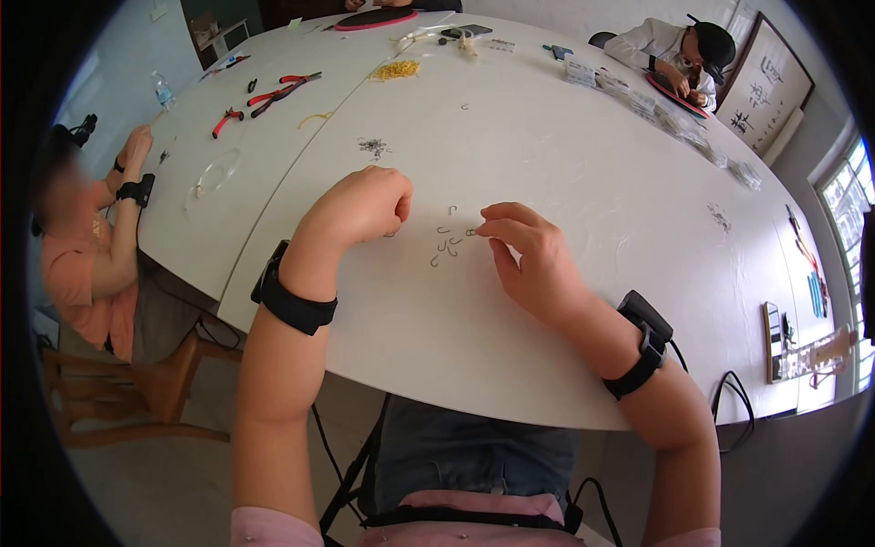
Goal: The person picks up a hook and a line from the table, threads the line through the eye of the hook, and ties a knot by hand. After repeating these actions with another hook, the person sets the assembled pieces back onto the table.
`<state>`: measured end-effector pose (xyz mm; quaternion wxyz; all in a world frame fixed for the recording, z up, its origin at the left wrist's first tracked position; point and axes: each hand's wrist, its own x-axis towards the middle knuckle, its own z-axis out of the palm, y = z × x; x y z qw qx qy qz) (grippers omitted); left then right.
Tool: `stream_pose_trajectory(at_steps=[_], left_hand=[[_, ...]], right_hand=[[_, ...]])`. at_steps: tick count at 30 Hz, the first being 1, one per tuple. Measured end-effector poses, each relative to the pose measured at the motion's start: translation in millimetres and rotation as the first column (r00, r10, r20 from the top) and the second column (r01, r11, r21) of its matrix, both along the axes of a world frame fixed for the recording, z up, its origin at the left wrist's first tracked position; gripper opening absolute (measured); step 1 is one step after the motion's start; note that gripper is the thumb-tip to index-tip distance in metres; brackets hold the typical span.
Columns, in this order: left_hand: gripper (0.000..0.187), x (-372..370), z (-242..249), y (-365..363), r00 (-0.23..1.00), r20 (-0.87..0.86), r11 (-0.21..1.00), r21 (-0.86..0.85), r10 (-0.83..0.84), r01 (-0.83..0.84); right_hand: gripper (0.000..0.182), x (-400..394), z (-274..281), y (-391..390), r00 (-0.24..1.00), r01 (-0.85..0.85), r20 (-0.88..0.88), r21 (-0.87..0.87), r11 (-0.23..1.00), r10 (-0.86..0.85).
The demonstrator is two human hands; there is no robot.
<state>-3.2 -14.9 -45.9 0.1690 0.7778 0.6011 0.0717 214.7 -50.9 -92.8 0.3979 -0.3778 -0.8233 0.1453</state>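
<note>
Several small dark fish hooks (443,244) lie loose on the white table (583,164) between my hands. My right hand (540,260) has thumb and forefinger brought together at the right edge of this group, with a fish hook (471,232) at the fingertips. To the left, my left hand (357,208) rests over the table with its fingers curled in; a small dark bit shows beneath them, but what they hold is hidden. Just beyond it sits a heap of hooks (373,146).
Red-handled pliers (283,91) lie at the back left, near a yellow pile (395,70). Another hook pile (719,217) and a phone (774,342) are on the right. People sit at left (77,246) and far right (652,46). Clear packets (674,118) line the far right.
</note>
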Motion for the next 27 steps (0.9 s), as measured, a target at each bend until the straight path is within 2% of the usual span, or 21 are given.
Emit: stream_pose_trajectory(at_steps=[3, 5, 8, 9, 10, 12, 14, 15, 17, 18, 20, 23, 27], left_hand=[[0.007, -2, -1, 0, 0.999, -0.011, 0.999, 0.029, -0.036, 0.036], [0.009, -3, 2, 0, 0.996, -0.032, 0.996, -0.037, -0.078, 0.077], [0.01, -3, 2, 1, 0.996, -0.042, 0.993, -0.082, -0.084, 0.08], [0.01, -2, 3, 0, 0.996, -0.041, 0.993, -0.083, -0.083, 0.08], [0.01, 1, 4, -2, 0.997, -0.03, 0.996, -0.06, -0.068, 0.066], [0.01, 5, 4, -2, 0.998, -0.02, 0.998, -0.039, -0.054, 0.053], [0.011, 9, 3, -2, 0.986, 0.114, 0.991, 0.08, -0.12, 0.112], [0.011, 11, 1, -1, 0.986, 0.113, 0.99, 0.08, -0.121, 0.112], [0.011, 15, -6, 0, 0.93, 0.262, 0.964, 0.136, -0.256, 0.227], [0.011, 18, -8, 0, 0.93, 0.262, 0.964, 0.137, -0.256, 0.227], [0.012, 24, -12, -1, 0.927, 0.171, 0.923, 0.259, -0.335, 0.286], [0.012, 29, -21, -1, 0.914, 0.185, 0.901, 0.324, -0.36, 0.289], [0.01, 33, -26, 0, 0.912, 0.166, 0.896, 0.317, -0.376, 0.311]], right_hand=[[0.019, 8, 5, 10, 0.992, 0.097, -0.079, -0.03, 0.995, -0.099], [0.02, 11, 5, 15, 0.986, 0.111, -0.118, -0.087, 0.99, -0.121], [0.02, 12, 5, 17, 0.989, 0.128, -0.059, -0.094, 0.987, -0.134], [0.019, 12, 6, 16, 0.994, 0.107, 0.002, -0.023, 0.994, -0.107], [0.019, 11, 6, 15, 0.994, 0.08, 0.064, 0.048, 0.996, -0.083], [0.019, 9, 2, 14, 0.991, 0.074, 0.107, 0.063, 0.995, -0.081], [0.018, 8, -2, 15, 0.986, 0.068, 0.149, 0.079, 0.995, -0.079], [0.018, 8, -4, 15, 0.982, 0.064, 0.169, 0.09, 0.994, -0.079], [0.018, 8, -5, 15, 0.979, 0.062, 0.189, 0.1, 0.993, -0.08], [0.018, 8, -6, 15, 0.979, 0.058, 0.189, 0.108, 0.992, -0.078], [0.019, 7, -5, 14, 0.979, 0.054, 0.189, 0.116, 0.992, -0.076], [0.02, 7, -4, 13, 0.975, 0.055, 0.21, 0.109, 0.992, -0.077], [0.019, 6, -7, 14, 0.971, 0.089, 0.212, 0.111, 0.99, -0.111]])
